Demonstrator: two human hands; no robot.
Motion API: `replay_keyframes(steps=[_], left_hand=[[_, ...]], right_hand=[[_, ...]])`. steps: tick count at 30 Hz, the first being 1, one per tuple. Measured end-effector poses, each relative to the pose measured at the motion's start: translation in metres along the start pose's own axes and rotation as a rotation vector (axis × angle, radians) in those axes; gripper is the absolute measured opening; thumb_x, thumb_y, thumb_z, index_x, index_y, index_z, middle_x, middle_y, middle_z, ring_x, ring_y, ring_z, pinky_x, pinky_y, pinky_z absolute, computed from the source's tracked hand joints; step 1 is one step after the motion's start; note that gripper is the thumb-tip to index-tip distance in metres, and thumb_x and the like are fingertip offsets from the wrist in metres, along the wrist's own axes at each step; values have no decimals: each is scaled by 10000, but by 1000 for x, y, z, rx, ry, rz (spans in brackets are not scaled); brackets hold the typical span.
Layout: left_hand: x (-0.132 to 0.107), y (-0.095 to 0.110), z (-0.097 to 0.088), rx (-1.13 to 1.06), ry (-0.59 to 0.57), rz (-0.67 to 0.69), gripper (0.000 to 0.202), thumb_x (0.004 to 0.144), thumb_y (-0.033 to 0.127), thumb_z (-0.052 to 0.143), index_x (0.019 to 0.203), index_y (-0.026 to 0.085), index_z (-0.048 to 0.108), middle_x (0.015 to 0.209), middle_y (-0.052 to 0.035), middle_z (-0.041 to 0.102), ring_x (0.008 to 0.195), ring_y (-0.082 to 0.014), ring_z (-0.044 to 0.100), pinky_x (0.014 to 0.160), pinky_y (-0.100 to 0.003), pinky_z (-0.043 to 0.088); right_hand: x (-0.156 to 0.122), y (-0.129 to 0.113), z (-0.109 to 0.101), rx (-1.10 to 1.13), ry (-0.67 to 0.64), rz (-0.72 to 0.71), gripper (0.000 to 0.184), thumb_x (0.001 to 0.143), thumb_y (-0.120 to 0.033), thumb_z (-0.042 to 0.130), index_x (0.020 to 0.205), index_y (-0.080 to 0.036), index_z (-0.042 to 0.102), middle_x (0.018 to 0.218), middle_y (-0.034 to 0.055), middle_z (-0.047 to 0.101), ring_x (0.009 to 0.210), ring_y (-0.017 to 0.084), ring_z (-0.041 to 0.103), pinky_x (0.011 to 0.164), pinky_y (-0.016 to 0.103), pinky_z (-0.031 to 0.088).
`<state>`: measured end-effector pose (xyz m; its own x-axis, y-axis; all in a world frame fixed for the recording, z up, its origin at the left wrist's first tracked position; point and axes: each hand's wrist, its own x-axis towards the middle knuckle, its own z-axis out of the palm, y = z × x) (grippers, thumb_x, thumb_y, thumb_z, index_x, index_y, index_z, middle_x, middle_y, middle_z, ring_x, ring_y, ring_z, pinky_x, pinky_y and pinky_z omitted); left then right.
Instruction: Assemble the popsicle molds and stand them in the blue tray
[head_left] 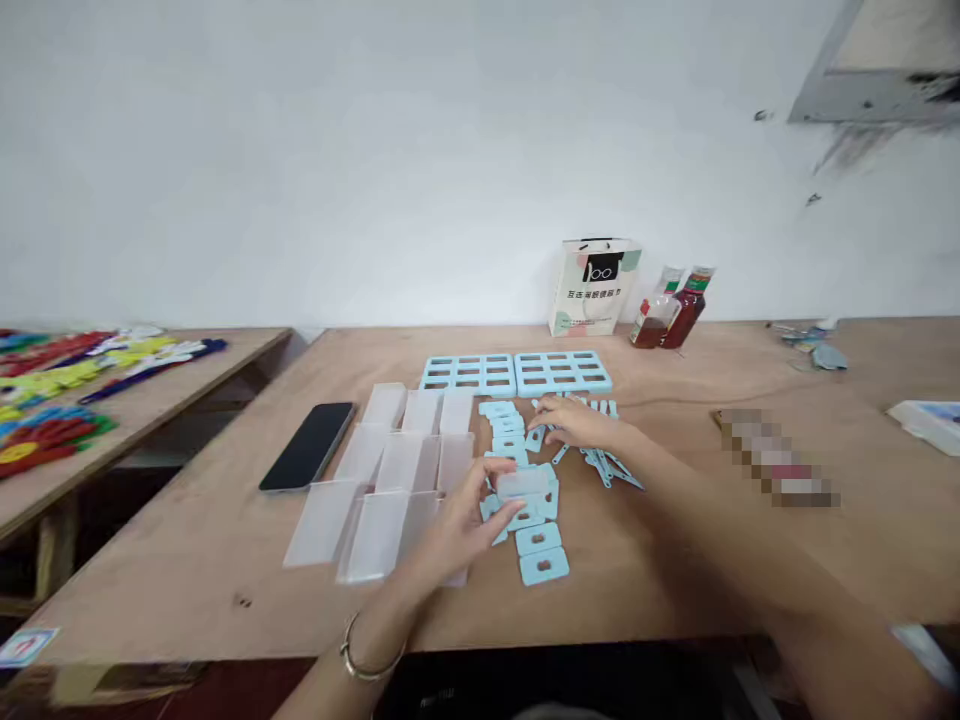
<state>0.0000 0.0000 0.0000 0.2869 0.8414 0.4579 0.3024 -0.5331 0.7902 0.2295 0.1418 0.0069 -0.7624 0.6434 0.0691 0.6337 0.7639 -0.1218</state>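
Note:
My left hand [469,515] grips a translucent plastic box [523,484] between thumb and fingers, its end turned up above the light-blue plates. My right hand [576,420] reaches to the far side of these plates, its fingers curled down around a small light-blue piece [535,438] with a hole. Below the left fingertips, flat light-blue plates [544,566] with slots lie in an overlapping column. Thin light-blue strips [600,465] are heaped under and beside my right wrist. Several more translucent boxes [382,530] lie in rows left of my left hand.
Two light-blue frames [562,372] with rectangular openings lie behind the plates. A black phone [309,446] rests at the left. Toward the wall stand a paper bag [595,288] and two bottles [670,312]. A blurred flat item [776,458] lies right; colourful parts [97,370] cover another table.

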Motion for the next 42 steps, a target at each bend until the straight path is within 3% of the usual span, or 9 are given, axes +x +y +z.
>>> replay_keyframes(steps=[4, 10, 15, 23, 28, 31, 34, 38, 42], left_hand=[[2, 7, -5, -84, 9, -43, 143, 805, 273, 651, 909, 193, 592, 847, -17, 607, 745, -133, 544, 670, -245, 442], [4, 10, -6, -130, 20, -118, 162, 816, 301, 635, 931, 195, 595, 879, -21, 604, 745, -133, 539, 681, -252, 458], [3, 7, -5, -210, 27, -202, 212, 833, 345, 626, 978, 198, 578, 962, -48, 596, 909, -183, 559, 709, -262, 490], [2, 4, -2, -383, 46, -186, 246, 881, 372, 577, 1062, 208, 541, 1045, -55, 579, 939, -178, 584, 788, -292, 517], [1, 2, -1, -384, 75, -145, 241, 910, 381, 534, 1090, 223, 508, 1011, -39, 576, 919, -171, 578, 786, -294, 506], [1, 1, 0, -356, 70, -150, 253, 920, 379, 516, 1121, 229, 483, 1028, -41, 582, 955, -180, 571, 812, -307, 495], [1, -1, 2, -371, -24, -162, 239, 924, 370, 512, 1112, 223, 506, 1073, -50, 590, 1013, -193, 563, 832, -310, 487], [2, -4, 4, -368, -77, -180, 226, 925, 362, 514, 1090, 209, 534, 1063, -53, 596, 1000, -197, 566, 835, -318, 480], [1, -5, 6, -386, -77, -159, 226, 920, 360, 520, 1079, 201, 543, 1055, -57, 606, 1002, -199, 572, 812, -305, 488]], right_hand=[[0, -4, 3, 34, -15, 28, 296, 807, -125, 625, 1062, -254, 702, 1147, 100, 568, 1100, 269, 500, 817, 346, 342], [3, -2, 4, 120, -12, 79, 232, 808, -231, 654, 1039, -247, 666, 1063, 75, 556, 1093, 261, 474, 884, 375, 353], [10, -3, 1, 128, -37, 96, 212, 799, -305, 659, 992, -218, 648, 1038, 81, 553, 1051, 262, 483, 882, 376, 367], [6, -3, 3, 185, 63, 234, 189, 713, -337, 715, 813, -191, 648, 858, 50, 645, 941, 243, 550, 846, 352, 370], [-2, -1, 5, 467, 210, 368, 359, 678, -348, 729, 991, -183, 670, 900, 43, 665, 853, 192, 581, 774, 318, 419], [-12, -17, -5, 769, 321, 399, 378, 705, -430, 704, 986, -177, 688, 942, 46, 676, 845, 172, 588, 764, 311, 445], [-24, -51, -22, 971, 361, 311, 353, 720, -456, 701, 969, -206, 700, 944, 34, 675, 859, 168, 592, 778, 319, 463], [-36, -97, -36, 871, 400, 131, 269, 747, -375, 708, 991, -261, 708, 924, 19, 635, 898, 170, 586, 820, 335, 471], [-39, -115, -30, 822, 413, 131, 250, 778, -353, 686, 1018, -283, 702, 932, 21, 591, 861, 157, 589, 750, 309, 499]])
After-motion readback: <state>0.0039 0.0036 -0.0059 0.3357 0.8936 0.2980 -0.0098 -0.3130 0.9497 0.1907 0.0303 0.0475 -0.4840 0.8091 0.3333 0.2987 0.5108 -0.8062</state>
